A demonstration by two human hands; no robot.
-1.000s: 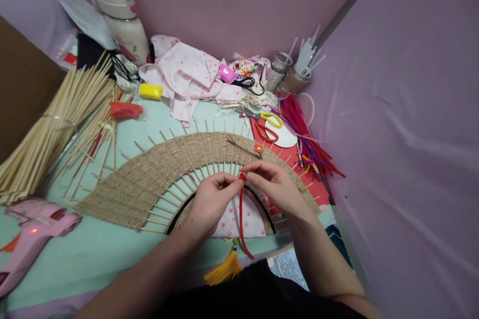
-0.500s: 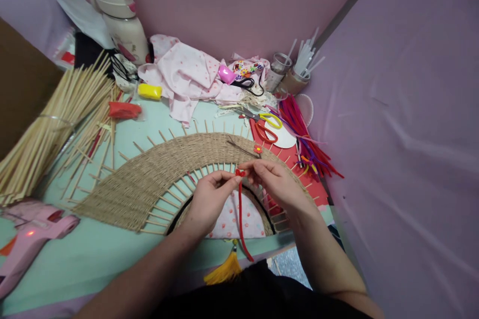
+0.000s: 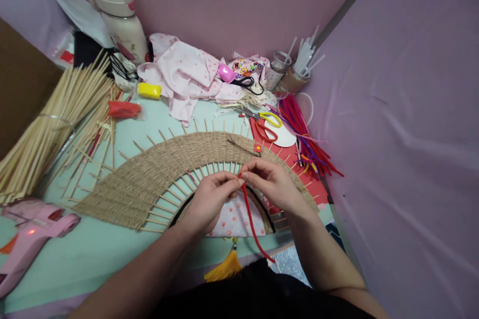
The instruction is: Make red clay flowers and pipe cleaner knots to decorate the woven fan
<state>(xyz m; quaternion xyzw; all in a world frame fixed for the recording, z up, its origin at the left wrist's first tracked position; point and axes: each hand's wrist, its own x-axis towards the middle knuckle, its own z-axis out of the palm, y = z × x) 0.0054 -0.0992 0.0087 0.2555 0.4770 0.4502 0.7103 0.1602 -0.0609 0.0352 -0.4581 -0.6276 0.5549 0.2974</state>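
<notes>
Along the far edge of the counter (image 3: pixel 112 254) I make out, left to right, a pale bottle (image 3: pixel 125 32), a heap of pink cloth (image 3: pixel 183 65) and a holder of clear straws (image 3: pixel 295 82). A tied bundle of wooden sticks (image 3: pixel 48 129) takes up the left side, and in the near left corner I have a pink glue gun (image 3: pixel 37 239) with its light glowing. Toward the right edge, scissors (image 3: pixel 275 119) lie partly over a white disc (image 3: pixel 286 135) and a red sheet (image 3: pixel 320 192), just beside a pile of coloured fuzzy stems (image 3: pixel 299 124).

What crowds my hands most is the woven fan (image 3: pixel 149 179), spread flat across the middle with its sticks poking out past the weave. A little red flower (image 3: pixel 258 147) on a brown stem rests on it, just beyond the right hand. A yellow tassel (image 3: pixel 226 266) hangs at the near edge.

The red fuzzy stem (image 3: pixel 251 219) is up in front of me, above the inner curve of the fan. My left hand (image 3: pixel 209 202) and right hand (image 3: pixel 273 184) both pinch its upper end between thumb and fingers, their tips almost meeting and hiding most of that end. Its tail slopes down across the dotted cloth half-circle (image 3: pixel 228 224), the free tip reaching past the near edge.
</notes>
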